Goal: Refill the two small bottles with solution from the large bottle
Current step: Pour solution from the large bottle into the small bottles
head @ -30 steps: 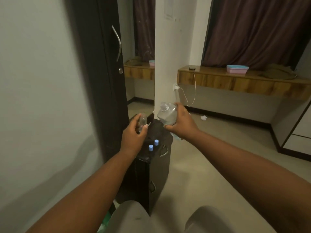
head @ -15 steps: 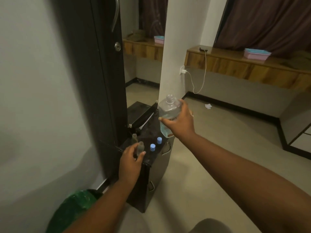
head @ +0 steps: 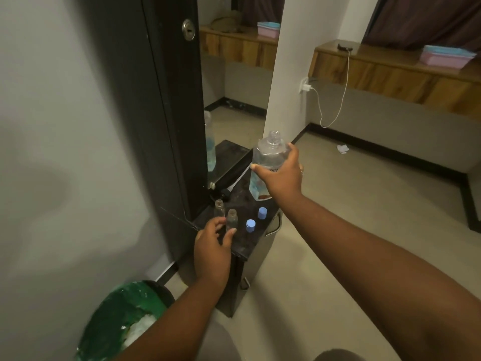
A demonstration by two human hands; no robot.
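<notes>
My right hand (head: 279,178) grips the large clear bottle (head: 268,157) around its middle. The bottle is upright and uncapped, with a little liquid at its base, held above the back of the black cabinet top (head: 244,241). My left hand (head: 212,246) wraps thumb and fingers around a small open bottle (head: 231,218) standing on that top. A second small open bottle (head: 220,207) stands just behind and to the left of it. Two blue caps (head: 250,225) (head: 262,212) lie to the right of the small bottles.
A dark mirrored wardrobe door (head: 169,113) rises directly behind the cabinet. A green-lined bin (head: 122,316) sits on the floor at the lower left. A wooden shelf (head: 390,74) with a pink box and a charger cable (head: 335,110) runs along the far wall.
My left hand has brought the small bottle down from chest height onto the cabinet top. My right hand has tipped the large bottle back upright. The view has tilted downward.
</notes>
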